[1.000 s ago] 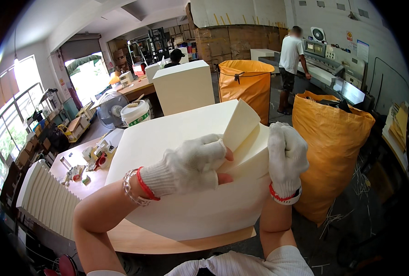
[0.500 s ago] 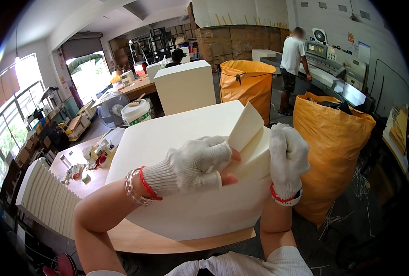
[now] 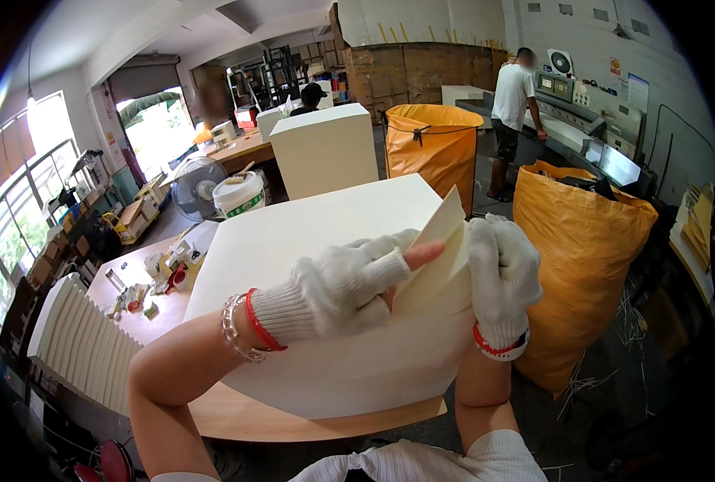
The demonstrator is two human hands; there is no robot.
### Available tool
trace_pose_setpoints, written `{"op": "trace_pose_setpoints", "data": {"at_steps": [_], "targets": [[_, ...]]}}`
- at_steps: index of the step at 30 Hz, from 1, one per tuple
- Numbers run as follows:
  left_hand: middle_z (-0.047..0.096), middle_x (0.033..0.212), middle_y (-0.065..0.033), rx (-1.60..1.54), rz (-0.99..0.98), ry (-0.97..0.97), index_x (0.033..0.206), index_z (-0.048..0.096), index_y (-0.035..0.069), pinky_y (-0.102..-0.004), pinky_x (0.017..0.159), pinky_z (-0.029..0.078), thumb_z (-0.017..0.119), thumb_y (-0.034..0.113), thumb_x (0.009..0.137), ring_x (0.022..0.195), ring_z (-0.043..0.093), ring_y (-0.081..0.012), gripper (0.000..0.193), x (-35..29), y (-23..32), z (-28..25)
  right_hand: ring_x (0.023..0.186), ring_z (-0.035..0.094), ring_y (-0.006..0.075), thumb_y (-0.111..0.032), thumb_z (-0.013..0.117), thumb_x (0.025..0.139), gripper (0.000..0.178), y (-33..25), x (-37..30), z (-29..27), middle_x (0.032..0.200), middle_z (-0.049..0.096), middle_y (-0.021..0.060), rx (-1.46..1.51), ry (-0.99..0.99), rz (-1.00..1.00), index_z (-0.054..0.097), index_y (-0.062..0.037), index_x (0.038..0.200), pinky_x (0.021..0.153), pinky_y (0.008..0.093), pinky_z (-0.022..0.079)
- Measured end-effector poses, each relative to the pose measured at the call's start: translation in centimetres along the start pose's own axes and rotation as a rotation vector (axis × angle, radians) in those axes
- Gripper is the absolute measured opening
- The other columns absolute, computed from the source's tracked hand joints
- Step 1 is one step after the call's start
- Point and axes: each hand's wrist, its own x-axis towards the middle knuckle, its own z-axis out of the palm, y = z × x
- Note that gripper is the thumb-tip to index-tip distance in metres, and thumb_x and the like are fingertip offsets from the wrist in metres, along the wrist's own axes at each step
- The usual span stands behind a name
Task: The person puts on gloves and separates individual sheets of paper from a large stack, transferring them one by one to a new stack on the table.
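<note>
A large stack of cream-white paper sheets [image 3: 325, 205] lies in front of me. Its upper sheets curl up near the right side into a folded flap [image 3: 431, 241]. My left hand [image 3: 349, 281], in a white knit glove with bare fingertips, is closed on this flap, the index finger across it and the thumb mostly hidden by the paper. At the stack's right edge, my right hand [image 3: 504, 265], gloved too, makes a fist against the curled sheets. Its fingertips are hidden, and the raised paper runs into its grip.
A pale wooden table [image 3: 317, 426] carries the stack. Filled orange sacks [image 3: 582, 265] stand at the right, and a person [image 3: 514, 100] works at a machine beyond. To the left are a ridged white stack [image 3: 84, 341], a white bucket [image 3: 239, 194], a fan [image 3: 197, 189] and small tools.
My left index finger has moved up and right across the flap, which now stands steeper and narrower. My right fist has stayed almost in place.
</note>
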Motion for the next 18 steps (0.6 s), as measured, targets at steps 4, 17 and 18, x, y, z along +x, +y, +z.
{"op": "trace_pose_setpoints", "data": {"at_steps": [4, 17, 18], "targets": [[0.064, 0.098, -0.0108, -0.081, 0.010, -0.110, 0.113, 0.064, 0.006, -0.0360, 0.078, 0.051, 0.080, 0.013, 0.078, 0.092, 0.065, -0.0280, 0.039, 0.6, -0.6, -0.4, 0.055, 0.051, 0.0289, 0.007, 0.062, 0.089, 0.013, 0.4, -0.3, 0.5, 0.064, 0.052, 0.0137, 0.026, 0.105, 0.069, 0.055, 0.0055, 0.078, 0.065, 0.0414, 0.050], [0.063, 0.103, -0.0101, -0.153, -0.042, -0.001, 0.116, 0.062, 0.006, -0.0363, 0.084, 0.049, 0.080, 0.010, 0.079, 0.098, 0.063, -0.0270, 0.041, 0.3, -0.6, 0.5, 0.064, 0.061, 0.0292, 0.008, 0.067, 0.085, 0.011, 0.7, -0.8, 1.6, 0.075, 0.057, 0.0134, -0.031, 0.315, -0.158, 0.058, 0.0028, 0.083, 0.076, 0.0441, 0.056], [0.063, 0.102, -0.0100, -0.179, 0.003, 0.023, 0.120, 0.062, 0.006, -0.0362, 0.083, 0.050, 0.079, 0.010, 0.080, 0.097, 0.063, -0.0268, 0.043, 0.4, -0.9, 0.6, 0.062, 0.059, 0.0283, 0.007, 0.067, 0.086, 0.012, 0.7, -0.7, 1.8, 0.071, 0.056, 0.0128, 0.040, 0.365, -0.136, 0.057, 0.0027, 0.080, 0.075, 0.0428, 0.056]]}}
